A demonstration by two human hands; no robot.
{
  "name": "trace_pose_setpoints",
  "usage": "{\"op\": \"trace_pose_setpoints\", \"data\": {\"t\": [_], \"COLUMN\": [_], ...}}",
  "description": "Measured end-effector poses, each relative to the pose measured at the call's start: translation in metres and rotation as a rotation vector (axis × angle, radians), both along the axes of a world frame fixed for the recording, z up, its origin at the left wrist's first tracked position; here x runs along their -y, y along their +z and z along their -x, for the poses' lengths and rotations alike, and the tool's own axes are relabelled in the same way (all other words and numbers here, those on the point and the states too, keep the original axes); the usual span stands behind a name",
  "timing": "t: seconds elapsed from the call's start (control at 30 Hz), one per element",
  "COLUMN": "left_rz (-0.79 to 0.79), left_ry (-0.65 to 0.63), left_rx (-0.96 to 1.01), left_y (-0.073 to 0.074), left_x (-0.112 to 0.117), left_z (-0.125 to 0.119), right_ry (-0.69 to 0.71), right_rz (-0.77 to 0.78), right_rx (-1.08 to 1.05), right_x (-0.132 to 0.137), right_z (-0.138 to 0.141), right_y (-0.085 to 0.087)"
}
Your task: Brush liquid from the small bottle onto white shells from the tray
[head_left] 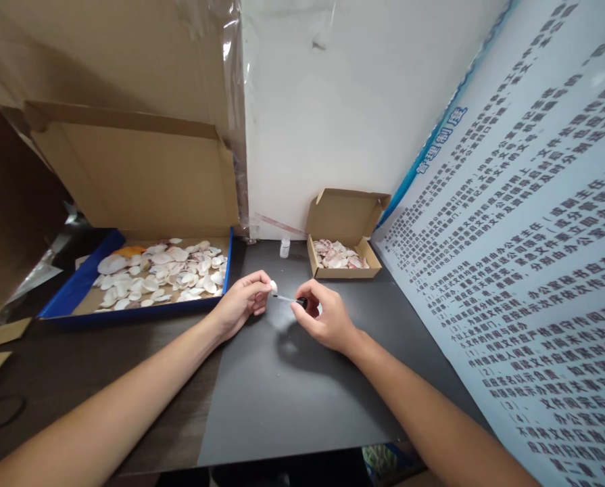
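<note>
My left hand [244,301] pinches a small white shell [273,287] between its fingertips above the dark mat [282,385]. My right hand [322,314] grips a thin brush with a black cap [295,302], and the brush's white tip reaches toward the shell. The two hands are close together at the middle of the table. A tiny clear bottle [284,247] stands on the mat behind them, by the wall.
A blue-rimmed cardboard tray [69,297] with several white shells lies at the left. A small open cardboard box [345,272] holding pinkish shells sits at the back right. A large printed poster [525,270] leans along the right side. Cardboard scraps lie at the far left.
</note>
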State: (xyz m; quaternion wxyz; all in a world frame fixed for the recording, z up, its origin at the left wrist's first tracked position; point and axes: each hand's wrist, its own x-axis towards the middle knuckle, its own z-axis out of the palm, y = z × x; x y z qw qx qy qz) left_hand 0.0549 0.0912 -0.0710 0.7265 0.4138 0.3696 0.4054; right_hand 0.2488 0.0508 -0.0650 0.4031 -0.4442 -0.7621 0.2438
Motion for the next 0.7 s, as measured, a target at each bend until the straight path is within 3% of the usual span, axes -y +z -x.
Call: {"op": "trace_pose_setpoints", "data": {"t": [0.7], "left_rz": [0.034], "left_ry": [-0.041], "left_rx": [-0.025], "left_y": [0.0031], "left_x": [0.0013], "left_z": [-0.0003], "right_ry": [-0.036], "right_rz": [-0.003], "right_rx": [-0.049], "right_x": [-0.0031], "right_z": [0.0003], "right_y": [-0.0016]}}
